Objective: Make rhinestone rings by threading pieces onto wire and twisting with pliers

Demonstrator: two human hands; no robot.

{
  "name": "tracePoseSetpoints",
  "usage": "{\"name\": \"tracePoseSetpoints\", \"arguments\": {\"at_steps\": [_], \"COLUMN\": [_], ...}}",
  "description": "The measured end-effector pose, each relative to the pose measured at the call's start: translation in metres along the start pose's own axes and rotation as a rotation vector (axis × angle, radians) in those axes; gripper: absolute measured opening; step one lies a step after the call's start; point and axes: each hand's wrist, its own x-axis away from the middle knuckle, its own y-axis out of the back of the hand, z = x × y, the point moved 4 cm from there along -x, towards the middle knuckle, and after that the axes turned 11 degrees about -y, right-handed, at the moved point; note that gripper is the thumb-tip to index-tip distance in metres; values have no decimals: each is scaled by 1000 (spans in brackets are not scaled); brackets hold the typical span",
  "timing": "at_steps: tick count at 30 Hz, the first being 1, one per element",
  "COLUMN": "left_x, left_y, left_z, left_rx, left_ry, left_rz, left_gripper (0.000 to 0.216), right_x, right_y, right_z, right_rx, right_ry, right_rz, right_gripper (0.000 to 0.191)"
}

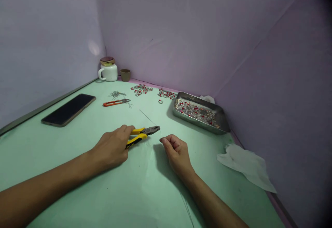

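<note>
Pliers near the middle of the green table, yellow handles clasped by left hand, thin wire by the tip, right hand just right, fingertips pinched together, bead tray far right.

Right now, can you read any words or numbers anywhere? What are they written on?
Pliers, under the left hand: dark print on the lower yellow handle, too blurred to read.
Phone: screen dark, no text.
Mug, snips, tray: no text to be seen.
</note>
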Motion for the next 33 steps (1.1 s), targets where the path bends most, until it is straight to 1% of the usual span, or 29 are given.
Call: {"name": "tracePoseSetpoints", "arguments": {"at_steps": [2, 5, 7, 8, 11, 13, 14, 16, 20, 23, 29, 33], "left_x": [0, -3, -8, -10, -18, -23, -25, -28, -27, -27, -24, -18], "left_y": [3, 5, 2, -1, -6, -5, -4, -5, -14, -18, -15, -13], "left_z": [-1, -3, -3, -2, -2, -6, -8, -9, -5, 0, -1, -3], "left_rx": [130, 374, 560, 657, 976, 1144, 1192, 1226, 1219, 1237, 1306, 1504], "left_ry": [15, -20, -12, 14, 89, 77, 71, 86, 148, 114, 107, 156], "left_rz": [20, 52, 103, 133, 178, 185, 188, 216, 333, 338, 349, 378], "left_gripper": [45, 27, 16, 12, 12, 12, 12, 11, 15, 13, 16, 20], "right_x": [-1, -5, -10, -13, -24, -31, -33, -37, -36, -33, -32, -32], "right_y": [-1, 0, 2, 4, 9, 12, 12, 11, 8, 10, 12, 10], "right_z": [0, 3, 9, 12, 22, 23, 22, 15, 5, 4, 2, 1], "right_rx": [-35, -96, -90, -78, -67, -117, -157, -246, -336, -349, -394, -383], "right_ry": [-15, -36, -24, -13, 13, -1, -20, -78, -186, -227, -205, -178], "right_rz": [8, 12, 0, -5, -14, -30, -36, -33, 3, 6, 20, 22], "right_gripper": [22, 21, 21, 21, 20, 19, 18, 18, 18, 17, 19, 19]}}
